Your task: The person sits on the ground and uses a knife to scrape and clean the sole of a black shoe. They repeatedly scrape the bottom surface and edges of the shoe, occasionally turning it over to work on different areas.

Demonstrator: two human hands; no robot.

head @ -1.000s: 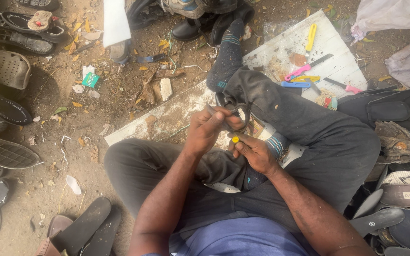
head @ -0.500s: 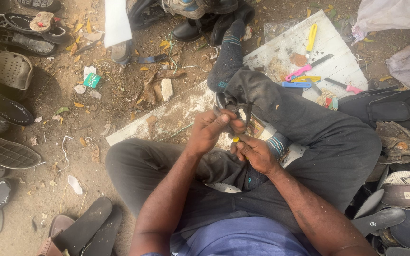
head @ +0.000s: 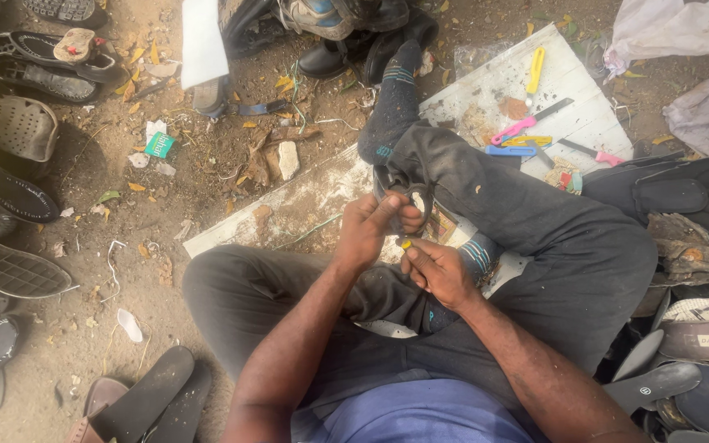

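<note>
The person sits cross-legged on the dirt, and the white board (head: 535, 90) under the legs serves as my landmark. Both hands meet just over the board's near edge, above the crossed ankles. The left hand (head: 371, 230) is curled around a dark strap loop (head: 414, 201), thumb and fingers pinching it upright; the loop rises away from the body, toward the board. The right hand (head: 436, 271) sits just behind it, nearer the torso, fingers clenched on a small yellow-tipped tool (head: 406, 244) that points up at the strap from below. On the board's far half lie a yellow cutter (head: 534, 70) and a pink-handled knife (head: 519, 127). Worn sandals (head: 10, 205) lie well left of the board.
</note>
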